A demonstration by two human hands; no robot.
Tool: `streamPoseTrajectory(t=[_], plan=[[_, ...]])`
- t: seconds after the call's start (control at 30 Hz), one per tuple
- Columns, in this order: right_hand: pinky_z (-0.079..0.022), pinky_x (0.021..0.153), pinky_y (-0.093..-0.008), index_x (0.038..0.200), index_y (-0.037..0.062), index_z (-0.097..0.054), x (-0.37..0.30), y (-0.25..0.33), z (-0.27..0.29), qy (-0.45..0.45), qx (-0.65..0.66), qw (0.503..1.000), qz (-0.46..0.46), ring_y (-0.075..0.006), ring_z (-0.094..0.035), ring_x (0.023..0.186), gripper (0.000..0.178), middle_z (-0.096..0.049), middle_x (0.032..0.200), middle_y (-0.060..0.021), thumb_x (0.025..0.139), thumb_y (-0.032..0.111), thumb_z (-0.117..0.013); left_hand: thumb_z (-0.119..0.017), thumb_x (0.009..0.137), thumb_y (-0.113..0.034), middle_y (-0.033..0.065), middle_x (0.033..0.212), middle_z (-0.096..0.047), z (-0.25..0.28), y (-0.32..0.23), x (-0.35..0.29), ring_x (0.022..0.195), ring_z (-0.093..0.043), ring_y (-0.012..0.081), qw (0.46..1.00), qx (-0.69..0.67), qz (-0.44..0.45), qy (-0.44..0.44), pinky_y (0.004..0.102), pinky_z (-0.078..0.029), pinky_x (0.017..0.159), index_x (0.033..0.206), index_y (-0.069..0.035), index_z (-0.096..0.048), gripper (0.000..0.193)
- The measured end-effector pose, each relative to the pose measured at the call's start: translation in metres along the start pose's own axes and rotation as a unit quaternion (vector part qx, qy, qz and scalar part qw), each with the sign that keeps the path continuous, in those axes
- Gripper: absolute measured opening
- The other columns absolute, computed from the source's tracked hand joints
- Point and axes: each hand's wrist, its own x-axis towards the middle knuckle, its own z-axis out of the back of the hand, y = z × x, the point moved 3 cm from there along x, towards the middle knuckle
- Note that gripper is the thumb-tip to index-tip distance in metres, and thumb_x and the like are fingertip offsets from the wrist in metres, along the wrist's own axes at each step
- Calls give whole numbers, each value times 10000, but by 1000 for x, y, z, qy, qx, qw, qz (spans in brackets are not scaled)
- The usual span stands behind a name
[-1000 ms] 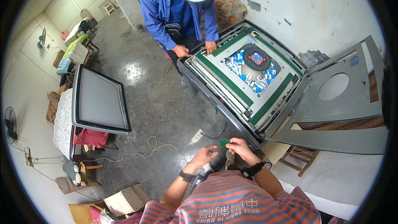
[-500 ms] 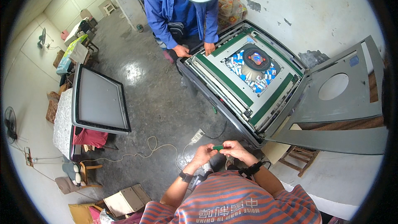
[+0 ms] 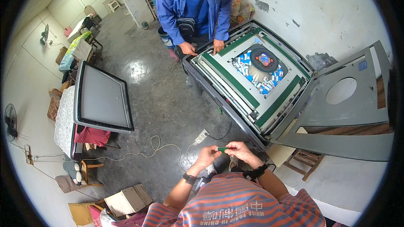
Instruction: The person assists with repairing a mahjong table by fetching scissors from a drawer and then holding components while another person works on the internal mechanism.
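Pinching a small green piece [image 3: 222, 149] between them, the left grip [image 3: 208, 156] and the right grip [image 3: 239, 152] face each other, thumb and fingers of each drawn together at one end of it. A white power strip [image 3: 201, 137] lies on the floor [image 3: 143, 109] just beyond the left grip. Beyond the right grip and rightward stands a counter [image 3: 229, 80], blue-and-white tiles [image 3: 269, 87] around a black disc [image 3: 264, 60] at its middle, a grey panel [image 3: 353, 111] tilted up along its right side. Farther beyond both grips, a person in a blue jacket [image 3: 173, 12] has both hands [image 3: 218, 46] at the counter's edge.
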Motion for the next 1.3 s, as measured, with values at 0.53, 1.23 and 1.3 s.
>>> streamPoseTrajectory(t=[0.53,1.23,1.3], plan=[[-430,555,-205,930,30,-639,1,-4,1,-4,8,1000,-12,-50,-528,633,103,-615,766,16,838,66,-668,-623,877,-161,-9,712,-618,5,-10,-3,676,-505,49,1000,-2,23,-1,253,-436,610,847,-45,-623,120],[-456,604,-213,976,12,-606,-2,-1,-9,14,18,1000,2,-78,-561,677,129,-620,802,-19,849,3,-623,-668,847,-142,-8,724,-619,10,10,-9,687,-528,58,999,-21,-3,-35,256,-452,626,871,-34,-632,116],[-453,600,-211,969,11,-606,-4,0,-13,2,8,1000,-9,-77,-556,672,124,-618,794,-19,847,-6,-618,-668,846,-140,-7,723,-619,11,15,-12,685,-528,57,999,-23,-11,-38,255,-453,627,872,-32,-631,117]])
